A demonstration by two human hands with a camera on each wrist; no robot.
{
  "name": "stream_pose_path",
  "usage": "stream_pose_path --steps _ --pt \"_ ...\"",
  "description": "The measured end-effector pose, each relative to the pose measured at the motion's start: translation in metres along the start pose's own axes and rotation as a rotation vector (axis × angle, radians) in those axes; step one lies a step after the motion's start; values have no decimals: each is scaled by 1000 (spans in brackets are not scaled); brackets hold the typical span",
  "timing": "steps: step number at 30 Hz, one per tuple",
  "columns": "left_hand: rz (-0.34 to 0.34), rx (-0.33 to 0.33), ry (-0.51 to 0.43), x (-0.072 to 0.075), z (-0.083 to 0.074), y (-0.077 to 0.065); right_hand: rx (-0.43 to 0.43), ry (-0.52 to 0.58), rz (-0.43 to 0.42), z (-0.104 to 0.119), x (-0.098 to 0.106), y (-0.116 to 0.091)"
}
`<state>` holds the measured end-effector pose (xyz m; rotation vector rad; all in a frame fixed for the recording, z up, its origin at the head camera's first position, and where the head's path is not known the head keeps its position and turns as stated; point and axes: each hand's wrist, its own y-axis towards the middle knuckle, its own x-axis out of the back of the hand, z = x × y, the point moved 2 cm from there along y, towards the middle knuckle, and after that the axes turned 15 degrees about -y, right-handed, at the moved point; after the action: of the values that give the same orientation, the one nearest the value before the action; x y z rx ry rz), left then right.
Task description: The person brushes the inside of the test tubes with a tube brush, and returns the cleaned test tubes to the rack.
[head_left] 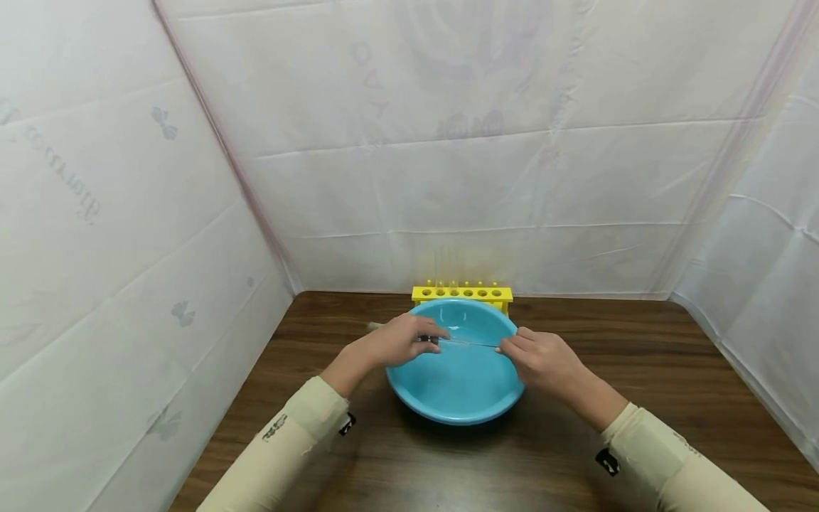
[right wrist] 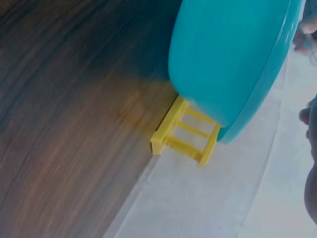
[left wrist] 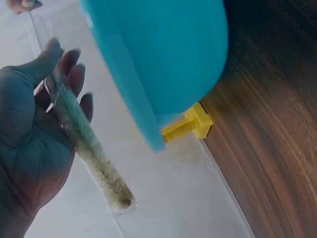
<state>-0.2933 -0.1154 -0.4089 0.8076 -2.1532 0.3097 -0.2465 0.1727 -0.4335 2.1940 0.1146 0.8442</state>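
My left hand [head_left: 406, 339] grips a glass test tube [left wrist: 121, 204] above the far part of the blue basin [head_left: 454, 387]. Inside the tube sits a test tube brush [left wrist: 89, 141], its pale bristles filling the closed end. The brush's thin wire handle [head_left: 484, 345] runs out of the tube's mouth to the right. My right hand [head_left: 544, 359] pinches that wire over the basin's right rim. In the right wrist view, only the edge of the right hand [right wrist: 311, 183] shows, and its grip is out of sight.
Directly behind the basin stands a yellow test tube rack [head_left: 505, 294], partly hidden by it. Clear test tubes [head_left: 440, 274] stand upright in its left holes. A brown wooden table [head_left: 627, 348] lies under everything, with white sheeting [head_left: 384, 185] around its back and sides.
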Motion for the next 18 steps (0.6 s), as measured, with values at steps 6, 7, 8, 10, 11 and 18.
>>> stream_pose_path --steps 6,7,8,10,11,18 --pt "10 46 -45 1 1 -4 -16 65 -25 0 -1 -4" --pt "2 35 -24 1 0 -5 -60 125 7 1 -1 -5" --pt "-11 17 3 1 0 -5 -118 207 54 3 -1 -5" --pt "-48 -29 79 2 -2 -5 -271 422 187 6 0 -4" --pt "-70 -55 121 2 -2 -6 -366 537 264 7 1 -4" --pt "-224 -216 299 1 -3 -6 -827 1034 629 2 7 -1"
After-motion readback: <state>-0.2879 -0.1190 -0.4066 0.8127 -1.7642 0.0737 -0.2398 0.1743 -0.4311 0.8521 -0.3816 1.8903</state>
